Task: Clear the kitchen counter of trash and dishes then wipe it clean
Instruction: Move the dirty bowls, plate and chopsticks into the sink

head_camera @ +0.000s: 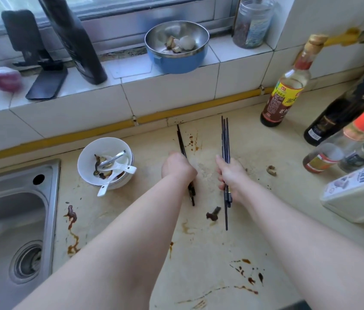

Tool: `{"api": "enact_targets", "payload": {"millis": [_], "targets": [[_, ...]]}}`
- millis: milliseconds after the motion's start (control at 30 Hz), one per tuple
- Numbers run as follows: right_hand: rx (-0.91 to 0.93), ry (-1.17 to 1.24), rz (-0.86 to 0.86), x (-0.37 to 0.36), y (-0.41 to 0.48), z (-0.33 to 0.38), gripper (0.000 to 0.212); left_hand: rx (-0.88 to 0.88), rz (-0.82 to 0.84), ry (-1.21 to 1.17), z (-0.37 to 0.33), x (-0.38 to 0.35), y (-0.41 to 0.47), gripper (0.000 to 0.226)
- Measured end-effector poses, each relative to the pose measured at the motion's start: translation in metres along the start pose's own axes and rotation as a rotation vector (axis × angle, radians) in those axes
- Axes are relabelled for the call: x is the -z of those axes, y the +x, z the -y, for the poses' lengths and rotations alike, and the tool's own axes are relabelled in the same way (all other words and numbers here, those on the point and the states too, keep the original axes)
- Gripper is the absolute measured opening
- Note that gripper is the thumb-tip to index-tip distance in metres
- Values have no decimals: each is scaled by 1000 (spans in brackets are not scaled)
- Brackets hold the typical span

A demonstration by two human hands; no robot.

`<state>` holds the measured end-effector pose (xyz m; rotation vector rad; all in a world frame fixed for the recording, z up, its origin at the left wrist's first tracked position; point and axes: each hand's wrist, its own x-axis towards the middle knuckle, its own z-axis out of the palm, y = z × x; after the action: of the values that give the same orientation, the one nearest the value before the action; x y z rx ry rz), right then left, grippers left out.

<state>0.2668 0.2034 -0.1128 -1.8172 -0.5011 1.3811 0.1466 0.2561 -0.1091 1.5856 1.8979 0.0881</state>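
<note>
Blurred onion [2, 78]; chopsticks [225, 135] partly hidden within hands [176, 167] [232, 173].

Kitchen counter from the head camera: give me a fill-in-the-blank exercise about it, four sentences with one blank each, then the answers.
1. The left hand and the right hand each grip a bundle of dark ______.
2. The stacked white bowls with spoons sit between the left hand and the ______.
3. The steel-lined bowl on the window ledge is ______ outside.
4. The sauce bottles stand on the person's ______ side.
Missing words: chopsticks; sink; blue; right.
</note>
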Motion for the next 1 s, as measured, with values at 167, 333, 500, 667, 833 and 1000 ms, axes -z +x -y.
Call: {"api": "enact_targets", "payload": {"millis": [167,333,500,667,833,1000], "targets": [[-22,-9,3,-6,4,-2,23,22,81,35,7,12,-6,17],[20,-18,44,-23,-8,3,31,169,297,-355,23,38,-17,28],[21,-62,96,-45,-24,5,82,33,462,-416,30,59,-41,23],[107,-119,118,-71,-41,11,35,-56,421,-417,44,71,-60,24],[388,-99,38,-87,-61,20,30,-106,251,-391,58,96,-75,4],[688,-153,-12,-93,-77,27,17,-200,-6,-443,66,122,-81,7]]}}
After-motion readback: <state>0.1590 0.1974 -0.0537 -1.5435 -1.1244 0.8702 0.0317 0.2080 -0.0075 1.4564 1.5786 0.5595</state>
